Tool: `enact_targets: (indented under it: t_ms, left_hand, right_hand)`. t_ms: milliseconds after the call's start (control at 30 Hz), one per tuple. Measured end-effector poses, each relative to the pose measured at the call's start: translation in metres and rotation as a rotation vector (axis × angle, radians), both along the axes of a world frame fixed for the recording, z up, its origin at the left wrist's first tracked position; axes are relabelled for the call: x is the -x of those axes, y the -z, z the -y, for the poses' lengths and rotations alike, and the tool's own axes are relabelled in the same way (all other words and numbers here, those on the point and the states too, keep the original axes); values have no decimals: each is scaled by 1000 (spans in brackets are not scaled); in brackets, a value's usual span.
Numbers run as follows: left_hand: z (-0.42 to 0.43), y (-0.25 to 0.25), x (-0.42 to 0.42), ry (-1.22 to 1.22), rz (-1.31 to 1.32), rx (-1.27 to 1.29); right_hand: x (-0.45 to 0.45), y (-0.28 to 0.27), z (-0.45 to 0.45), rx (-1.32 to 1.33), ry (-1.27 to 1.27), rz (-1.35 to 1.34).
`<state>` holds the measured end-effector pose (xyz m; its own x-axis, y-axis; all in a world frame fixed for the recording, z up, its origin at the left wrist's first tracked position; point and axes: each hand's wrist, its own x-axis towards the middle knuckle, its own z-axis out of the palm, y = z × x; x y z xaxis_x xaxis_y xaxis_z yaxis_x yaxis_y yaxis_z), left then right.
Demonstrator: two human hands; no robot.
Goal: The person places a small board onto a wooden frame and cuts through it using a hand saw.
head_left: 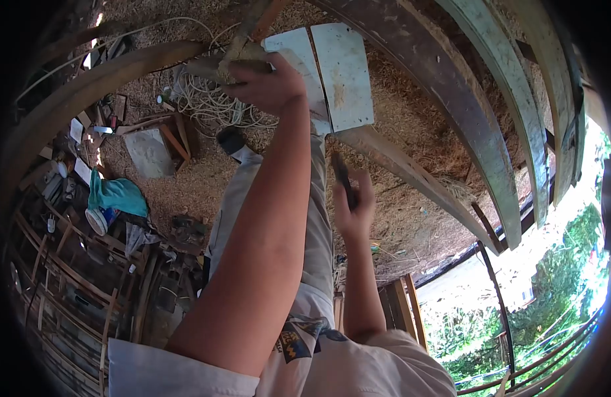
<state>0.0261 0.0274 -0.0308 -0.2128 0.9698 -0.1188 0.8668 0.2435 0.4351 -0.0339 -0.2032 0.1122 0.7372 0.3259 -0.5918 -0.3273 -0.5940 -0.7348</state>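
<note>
My left hand (272, 86) reaches far forward, its fingers wrapped around a rough wooden piece (243, 63) where several timbers meet. Lower and to the right, my right hand (357, 206) is closed on a dark, slim-handled tool (342, 178). Its far end points up toward the white panels, and I cannot make out its exact kind. Beyond the hands lies a pale white panel (345, 76), with a dark narrow line along its left edge. My legs in grey trousers (236, 192) show below.
Large curved timber ribs (444, 79) arch along the right. A slanted beam (411, 178) runs below them. Coiled rope (216, 99) lies on the shavings-strewn ground, near a box with a pale top (149, 152). A teal cloth (117, 196) and wooden racks (67, 278) stand at left.
</note>
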Motion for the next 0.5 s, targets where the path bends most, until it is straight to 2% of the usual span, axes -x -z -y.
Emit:
enact_targets:
  t_ms: [67, 133, 167, 267, 333, 400, 500]
  left_hand:
    - [1, -3, 2, -14, -11, 11]
    - [-1, 6, -1, -13, -1, 17]
    - [3, 9, 6, -1, 0, -3]
    - [-3, 5, 1, 5, 24, 1]
    - [-1, 3, 1, -7, 33, 41]
    - [-3, 3, 0, 2, -71, 26]
    - [-2, -6, -1, -30, -19, 140]
  right_hand:
    - [-12, 23, -23, 37, -44, 78]
    - [-22, 23, -29, -77, 151, -138]
    - [-13, 3, -22, -6, 90, -85]
    - [8, -29, 10, -58, 100, -85]
    - [-5, -6, -5, -61, 36, -53]
    - [-18, 29, -35, -54, 43, 21]
    - [1, 12, -13, -33, 75, 1]
